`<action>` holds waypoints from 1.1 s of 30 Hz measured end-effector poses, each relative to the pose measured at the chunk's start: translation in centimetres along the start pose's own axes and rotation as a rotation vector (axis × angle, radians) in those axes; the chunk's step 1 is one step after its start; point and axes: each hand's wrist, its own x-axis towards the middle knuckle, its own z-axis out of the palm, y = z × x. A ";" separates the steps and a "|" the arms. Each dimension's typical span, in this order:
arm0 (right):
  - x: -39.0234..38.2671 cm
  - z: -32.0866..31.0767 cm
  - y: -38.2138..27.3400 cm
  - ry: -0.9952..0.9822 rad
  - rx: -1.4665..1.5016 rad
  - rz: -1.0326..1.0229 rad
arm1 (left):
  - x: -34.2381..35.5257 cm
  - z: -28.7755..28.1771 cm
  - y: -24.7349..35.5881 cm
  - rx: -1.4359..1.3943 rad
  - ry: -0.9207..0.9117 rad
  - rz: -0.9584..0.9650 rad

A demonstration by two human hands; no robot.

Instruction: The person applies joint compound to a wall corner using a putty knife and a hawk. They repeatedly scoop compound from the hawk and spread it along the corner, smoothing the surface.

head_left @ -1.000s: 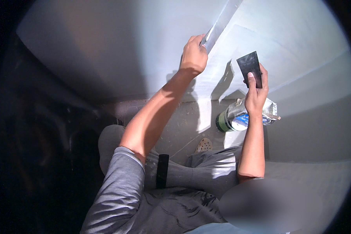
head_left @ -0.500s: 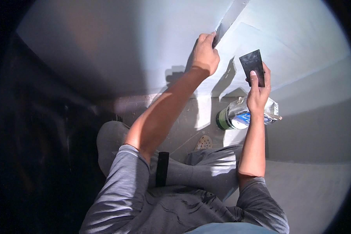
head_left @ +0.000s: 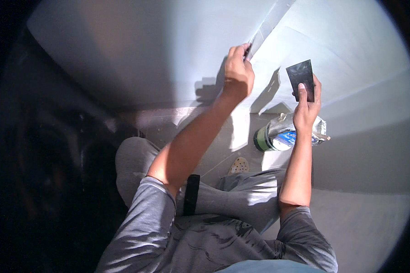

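My left hand [head_left: 238, 75] is raised against the pale wall, its fingers closed around a dark, thin scraper [head_left: 247, 52]. Most of that tool is hidden by the hand. The scraper meets the lower end of a smooth grey strip [head_left: 273, 22] that runs up the wall corner. To the right, my right hand [head_left: 306, 111] grips a black rectangular putty blade [head_left: 301, 79], thumb on its near face and fingers behind. Pale smears mark the blade, which is held up apart from the wall.
Below my right forearm stands a green-and-white bucket [head_left: 262, 139], with a crumpled plastic bag [head_left: 284, 122] on or beside it. A beige clog [head_left: 239, 165] shows on the grey floor [head_left: 214, 136]. A grey wall [head_left: 369, 154] rises at the right, and the left side is dark.
My left hand has slid a little down and left along the corner with the scraper. The right hand and its putty blade have shifted slightly right.
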 end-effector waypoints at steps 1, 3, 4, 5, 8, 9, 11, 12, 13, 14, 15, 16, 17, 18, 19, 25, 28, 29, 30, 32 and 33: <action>0.0 0.0 0.0 0.006 0.005 0.003 | 1.2 -0.2 0.1 0.031 -0.020 -0.068; 0.0 -0.1 0.1 0.014 0.017 0.012 | 3.0 -0.7 0.4 0.016 -0.080 -0.084; 0.0 -0.1 0.2 0.016 0.025 0.017 | 3.6 -0.9 0.4 0.010 -0.108 -0.092; 0.0 -0.1 0.2 0.014 0.013 0.010 | 4.3 -0.9 0.3 0.011 -0.131 -0.085; 0.0 -0.2 0.1 0.001 -0.009 -0.003 | 5.0 -1.0 -0.1 0.006 -0.188 -0.057; 0.1 -0.2 0.0 -0.003 -0.004 -0.001 | 5.1 -1.1 0.1 0.001 -0.200 -0.038; 0.0 -0.3 0.1 -0.005 -0.003 0.005 | 4.9 -1.3 0.0 -0.002 -0.223 -0.006; 0.0 -0.3 0.2 -0.002 -0.006 0.008 | 4.8 -1.5 -0.1 0.000 -0.232 0.008; 0.0 -0.2 0.2 0.000 -0.009 0.011 | 4.8 -1.7 -0.1 0.002 -0.241 0.021; 0.0 -0.2 0.2 0.000 -0.007 0.007 | 4.5 -1.8 -0.2 0.013 -0.274 0.015; 0.1 -0.2 0.3 -0.001 -0.006 0.004 | 4.0 -2.0 0.2 0.025 -0.306 0.010; 0.1 -0.2 0.3 -0.001 -0.004 0.000 | 3.5 -2.3 0.5 0.037 -0.339 0.005; 0.1 -0.3 0.4 -0.006 -0.011 0.004 | 2.9 -2.3 0.4 -0.022 -0.343 0.048; 0.2 -0.3 0.4 -0.012 -0.016 0.007 | 2.3 -2.4 0.1 -0.080 -0.344 0.092; 0.2 -0.3 0.4 -0.019 -0.021 0.011 | 1.7 -2.5 -0.4 -0.136 -0.345 0.136; 0.2 -0.6 0.6 -0.005 -0.022 0.018 | -0.4 -3.7 -2.0 -0.116 -0.253 0.075; 0.1 -0.3 0.5 -0.016 -0.009 0.026 | 0.0 -3.7 -3.3 -0.109 -0.198 -0.062; 0.1 -0.3 0.6 -0.017 0.005 0.026 | 0.3 -3.5 -3.9 -0.105 -0.188 -0.092; 0.1 -0.3 0.6 -0.015 0.016 0.024 | 0.6 -3.3 -4.1 -0.096 -0.204 -0.109; 0.1 -0.2 0.5 -0.005 0.018 0.014 | 1.2 -2.5 -4.6 -0.076 -0.236 -0.143; 0.1 -0.1 0.3 0.003 0.007 0.009 | 1.5 -2.2 -4.8 -0.052 -0.234 -0.154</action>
